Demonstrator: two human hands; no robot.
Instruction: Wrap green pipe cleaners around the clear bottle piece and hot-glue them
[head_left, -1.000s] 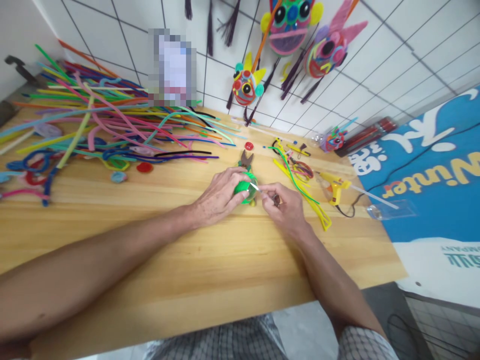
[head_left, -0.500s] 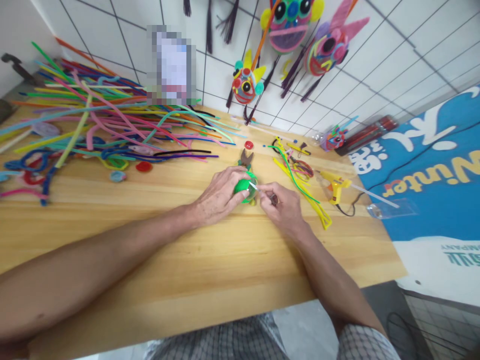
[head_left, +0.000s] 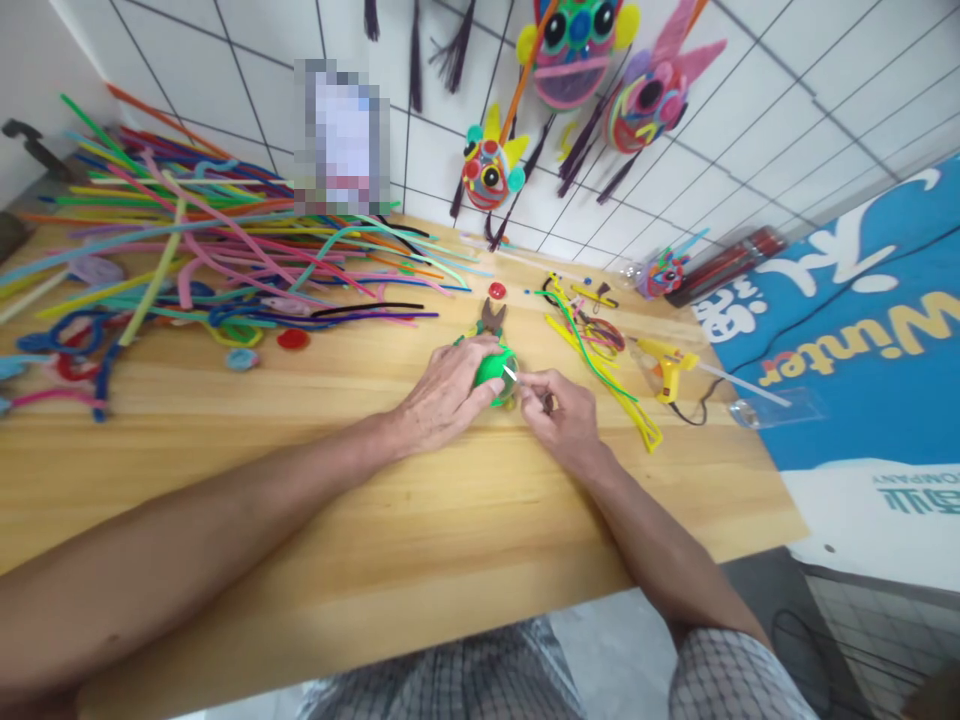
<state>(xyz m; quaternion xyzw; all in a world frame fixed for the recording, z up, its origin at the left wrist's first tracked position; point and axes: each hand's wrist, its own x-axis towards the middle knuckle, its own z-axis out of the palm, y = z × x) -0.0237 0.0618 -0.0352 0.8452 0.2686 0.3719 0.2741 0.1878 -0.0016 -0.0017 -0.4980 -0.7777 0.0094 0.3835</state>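
Note:
Under the fingers of my left hand (head_left: pixel 446 395) is a small round green piece (head_left: pixel 489 372), clear and see-through along its right side. My thumb presses on its front while the fingers curl over the back. My right hand (head_left: pixel 564 412), closed, grips a small pointed tool (head_left: pixel 511 373) whose thin silvery tip meets the green piece from the right. Most of the tool is hidden in the fist, so its kind does not show. Pliers (head_left: pixel 493 316) with green handles lie just behind, jaws pointing away, partly covered by the piece and my left hand.
Colourful pipe cleaners (head_left: pixel 247 240) are heaped at the left. A red disc (head_left: pixel 496 291) lies beyond the pliers. Yellow and green pipe cleaners (head_left: pixel 600 370) and a yellow glue gun (head_left: pixel 670 372) with its cord lie right. Colourful masks (head_left: pixel 489 175) hang on the tiled wall.
The tool's tip is slightly shifted against the green piece. Both hands keep nearly the same hold and place; the whole view has moved a little.

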